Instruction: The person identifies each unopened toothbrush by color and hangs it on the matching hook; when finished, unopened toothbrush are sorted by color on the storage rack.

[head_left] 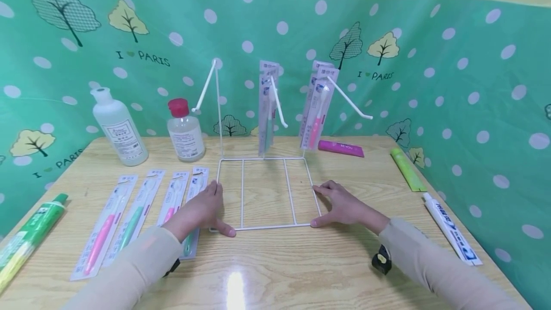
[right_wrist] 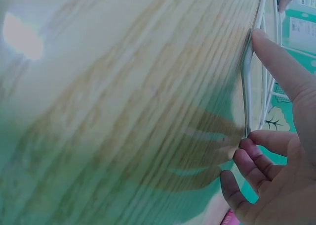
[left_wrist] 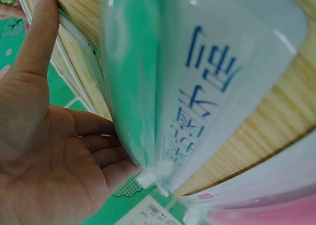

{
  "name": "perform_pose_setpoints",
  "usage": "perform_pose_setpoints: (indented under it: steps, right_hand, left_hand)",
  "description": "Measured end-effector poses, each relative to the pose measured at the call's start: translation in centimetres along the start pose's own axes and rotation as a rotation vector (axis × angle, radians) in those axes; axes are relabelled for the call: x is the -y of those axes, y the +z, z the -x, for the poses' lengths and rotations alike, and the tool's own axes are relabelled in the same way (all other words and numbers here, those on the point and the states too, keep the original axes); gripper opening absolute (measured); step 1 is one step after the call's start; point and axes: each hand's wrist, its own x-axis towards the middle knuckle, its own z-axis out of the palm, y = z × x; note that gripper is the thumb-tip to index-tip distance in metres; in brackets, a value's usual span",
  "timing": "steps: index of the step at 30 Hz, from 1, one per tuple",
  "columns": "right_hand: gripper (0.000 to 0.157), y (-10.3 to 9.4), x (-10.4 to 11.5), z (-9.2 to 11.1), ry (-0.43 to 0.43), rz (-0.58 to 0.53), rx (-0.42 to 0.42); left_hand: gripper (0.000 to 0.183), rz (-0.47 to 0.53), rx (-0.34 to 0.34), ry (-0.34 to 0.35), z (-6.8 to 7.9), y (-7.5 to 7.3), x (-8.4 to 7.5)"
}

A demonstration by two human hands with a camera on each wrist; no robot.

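A white wire display rack (head_left: 265, 227) stands on the table, with three prongs slanting forward. My left hand (head_left: 205, 208) touches its front left corner, thumb on the front bar and fingers by the side bar. In the left wrist view that hand (left_wrist: 54, 151) has its thumb stretched out beside a green packaged toothbrush (left_wrist: 133, 71). At the front right corner, my right hand (head_left: 340, 207) touches the rack with thumb and fingertips spread apart, as the right wrist view also shows. Packaged toothbrushes hang on the middle prong (head_left: 277, 102) and the right prong (head_left: 348, 99); the left prong (head_left: 204, 86) bears nothing.
Several packaged toothbrushes (head_left: 101, 233) lie left of the rack, partly under my left arm. Two bottles (head_left: 120, 130) (head_left: 186, 133) stand behind them. Toothpaste tubes lie around: green (head_left: 32, 236) at left, magenta (head_left: 341, 148) behind, lime (head_left: 407, 170) and white (head_left: 449, 228) at right.
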Motion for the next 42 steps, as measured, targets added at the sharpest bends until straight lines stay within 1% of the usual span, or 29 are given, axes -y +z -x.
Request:
perform_pose_setpoints:
  steps: [6, 13, 15, 17, 21, 24, 26, 28, 31, 34, 36, 38, 40, 42]
  right_hand:
    - [0.103, -0.2, 0.4, -0.1, 0.031, 0.012, 0.012]
    - [0.102, -0.4, 0.9, -0.2, 0.052, 0.007, 0.029]
    - [0.101, -0.4, 0.9, -0.2, 0.053, 0.006, 0.032]
    - [0.101, -0.4, 1.0, -0.2, 0.053, 0.006, 0.031]
    - [0.102, -0.4, 0.9, -0.2, 0.050, 0.010, 0.027]
    - [0.102, -0.3, 0.9, -0.1, 0.051, 0.011, 0.025]
    - [0.102, -0.3, 0.9, -0.1, 0.054, 0.006, 0.024]
    - [0.102, -0.3, 0.9, -0.1, 0.057, 0.000, 0.025]
    - [0.102, -0.2, 0.8, 0.0, 0.052, -0.005, 0.025]
    - [0.101, -0.3, 0.7, 0.1, 0.040, -0.008, 0.023]
    - [0.102, -0.3, 0.6, 0.1, 0.032, -0.011, 0.021]
    - [0.102, -0.3, 0.6, 0.1, 0.029, -0.016, 0.020]
    - [0.102, -0.3, 0.6, 0.2, 0.025, -0.019, 0.017]
    - [0.102, -0.3, 0.6, 0.2, 0.026, -0.019, 0.018]
  left_hand:
    - [0.133, 0.017, 0.002, -0.005, -0.1, 0.1, 0.1]
    - [0.131, 0.017, -0.030, 0.025, 0.4, 0.4, 0.2]
    - [0.130, 0.004, -0.054, 0.049, 0.7, 0.5, 0.3]
    - [0.128, -0.006, -0.097, 0.080, 1.1, 0.4, 0.5]
    - [0.119, 0.000, -0.209, 0.099, 2.1, -0.1, 1.5]
    - [0.106, 0.014, -0.300, 0.095, 3.1, -0.8, 2.9]
    - [0.095, 0.025, -0.355, 0.098, 3.7, -1.5, 4.1]
    - [0.086, 0.054, -0.404, 0.086, 4.4, -2.3, 5.4]
    - [0.077, 0.119, -0.463, 0.037, 5.7, -3.2, 7.4]
    - [0.074, 0.171, -0.512, -0.039, 6.9, -3.8, 9.5]
    - [0.073, 0.185, -0.529, -0.092, 7.6, -3.9, 11.0]
    - [0.075, 0.189, -0.516, -0.146, 8.2, -4.0, 12.5]
    - [0.078, 0.180, -0.484, -0.191, 8.8, -4.0, 13.9]
    - [0.082, 0.168, -0.432, -0.233, 9.3, -3.9, 15.2]
